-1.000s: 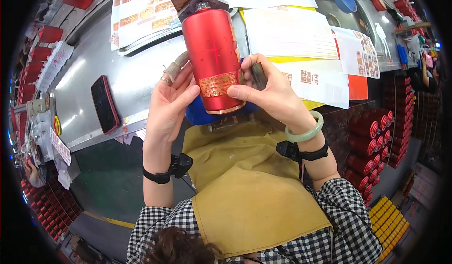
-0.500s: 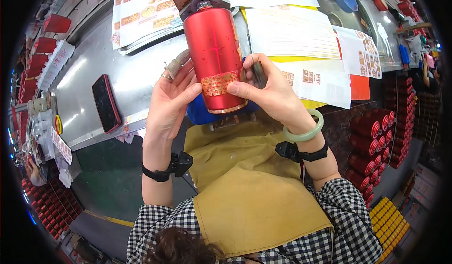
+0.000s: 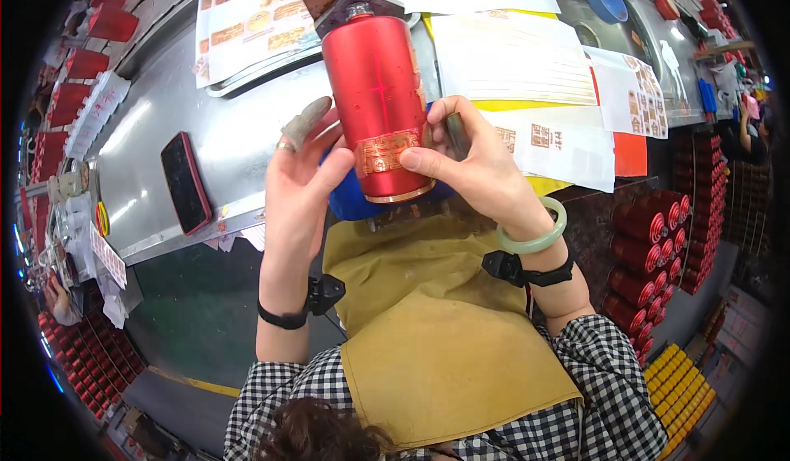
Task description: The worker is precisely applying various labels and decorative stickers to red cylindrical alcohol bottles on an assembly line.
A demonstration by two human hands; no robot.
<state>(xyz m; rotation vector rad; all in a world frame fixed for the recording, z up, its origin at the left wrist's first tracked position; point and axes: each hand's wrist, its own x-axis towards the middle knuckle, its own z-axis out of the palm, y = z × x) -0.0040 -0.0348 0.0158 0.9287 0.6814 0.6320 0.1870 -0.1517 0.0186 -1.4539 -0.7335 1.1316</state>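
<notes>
A red metallic bottle [image 3: 374, 91] lies with its neck toward a dark metal bracket [image 3: 360, 9] and its base toward me. An ornate gold sticker [image 3: 387, 152] wraps the lower part of its wall. My right hand [image 3: 485, 161] grips the bottle's right side, its thumb on the sticker's right end. A dark, narrow piece [image 3: 457, 134] shows among its fingers; I cannot tell its kind. Beside the bottle's left side, my left hand [image 3: 300, 173] has thumb and fingers apart, one finger in a grey finger cot [image 3: 306, 124]. Blue material [image 3: 349, 198] shows beneath the bottle.
Sheets of gold stickers [image 3: 255, 25] and white backing sheets [image 3: 510, 62] cover much of the metal table [image 3: 148, 189]. A phone [image 3: 186, 183] lies at left, a blue bowl [image 3: 606, 1] at far right. Red bottles [image 3: 646, 255] are stacked on the right.
My left hand has drawn back from the bottle, and its fingers have spread. The bottle has turned slightly, moving the sticker a little to the right. My right hand stays on it.
</notes>
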